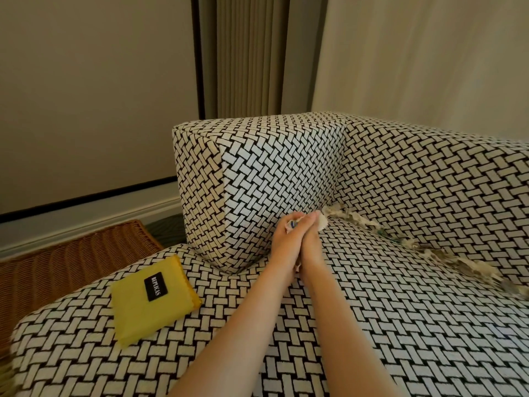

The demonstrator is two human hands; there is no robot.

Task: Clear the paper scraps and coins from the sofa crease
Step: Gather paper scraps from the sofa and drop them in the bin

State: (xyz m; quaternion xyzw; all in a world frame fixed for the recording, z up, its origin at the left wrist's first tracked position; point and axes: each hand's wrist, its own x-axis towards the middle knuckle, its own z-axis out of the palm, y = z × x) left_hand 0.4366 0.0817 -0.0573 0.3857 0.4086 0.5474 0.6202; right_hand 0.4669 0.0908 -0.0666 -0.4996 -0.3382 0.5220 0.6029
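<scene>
My left hand [283, 240] and my right hand [310, 242] are pressed together, palm to palm, over the seat near the sofa's inner corner. Between them they hold a bunch of paper scraps [322, 222]; white paper pokes out past my right fingertips, and a bluish bit shows between the hands. More torn, pale paper scraps [469, 265] lie along the sofa crease [380, 229], running right from the corner to the frame's edge. A small blue-green bit sits among them. I cannot make out any coins.
The sofa has a black-and-white woven pattern, with a boxy armrest [257, 179] just left of my hands. A yellow pouch [153, 299] with a black label lies on the seat's front left. A brown wicker basket [71, 262] stands on the floor beside the sofa.
</scene>
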